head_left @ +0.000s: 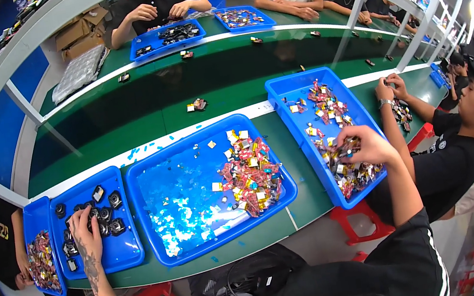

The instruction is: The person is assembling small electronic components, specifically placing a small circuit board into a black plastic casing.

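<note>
My left hand (85, 229) reaches into a blue tray (130, 249) of small black housings with round lens-like faces (102, 213). Its fingers are stretched and a little apart, with the tips at the housings. Over the long blue tray (279, 91) on the right, my right hand (367, 144) has its fingers closed round a dark clump of small circuit-board parts (349, 146). Beneath it lie many red, yellow and white board pieces (327, 106). Between my hands, a wide blue tray (234, 123) carries a heap of red boards (252, 176) and scattered bluish film pieces (180, 215).
A dark green conveyor belt (149, 120) runs beyond the trays, carrying spaced-out small assemblies (198, 105). Grey frame posts (23, 101) rise at the left and right. A co-worker (453, 149) sits close on my right; others sit across. Red stools (362, 224) stand below the table.
</note>
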A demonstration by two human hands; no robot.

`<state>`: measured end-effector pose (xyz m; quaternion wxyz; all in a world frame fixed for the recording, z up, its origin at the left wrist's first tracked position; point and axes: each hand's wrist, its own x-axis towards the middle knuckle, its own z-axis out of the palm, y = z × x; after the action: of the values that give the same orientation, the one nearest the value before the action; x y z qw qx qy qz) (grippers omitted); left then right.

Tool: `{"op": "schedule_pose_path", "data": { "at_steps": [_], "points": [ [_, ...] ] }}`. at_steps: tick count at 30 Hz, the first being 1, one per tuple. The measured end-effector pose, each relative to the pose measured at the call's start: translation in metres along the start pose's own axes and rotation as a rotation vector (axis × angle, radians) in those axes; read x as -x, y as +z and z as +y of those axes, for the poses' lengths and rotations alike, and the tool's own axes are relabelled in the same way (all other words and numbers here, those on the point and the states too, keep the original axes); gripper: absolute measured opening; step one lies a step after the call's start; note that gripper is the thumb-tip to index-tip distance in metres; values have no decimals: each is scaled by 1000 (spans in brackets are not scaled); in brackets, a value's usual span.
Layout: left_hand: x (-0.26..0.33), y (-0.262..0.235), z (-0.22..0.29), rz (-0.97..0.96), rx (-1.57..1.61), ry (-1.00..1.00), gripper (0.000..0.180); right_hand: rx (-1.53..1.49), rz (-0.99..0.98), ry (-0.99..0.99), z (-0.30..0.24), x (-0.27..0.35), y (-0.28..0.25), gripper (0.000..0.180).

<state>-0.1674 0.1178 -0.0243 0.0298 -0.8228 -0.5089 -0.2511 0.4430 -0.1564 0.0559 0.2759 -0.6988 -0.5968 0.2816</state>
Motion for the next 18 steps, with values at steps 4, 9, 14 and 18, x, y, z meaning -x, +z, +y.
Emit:
{"op": "schedule_pose_path", "data": {
  "at_steps": [4, 9, 14, 18],
  "points": [
    [3, -6, 2, -49, 52, 70, 32, -41, 199, 19, -3, -4, -8, 33],
    [-5, -7, 12, -53, 195, 26, 36, 3, 395, 143, -21, -4, -7, 39],
    [-7, -14, -2, -116, 169, -3, 37, -257, 389, 1, -63, -27, 18, 35],
    [-23, -34, 7, -311, 6, -43, 44, -555, 208, 38, -94, -61, 63, 37]
  ]
}}
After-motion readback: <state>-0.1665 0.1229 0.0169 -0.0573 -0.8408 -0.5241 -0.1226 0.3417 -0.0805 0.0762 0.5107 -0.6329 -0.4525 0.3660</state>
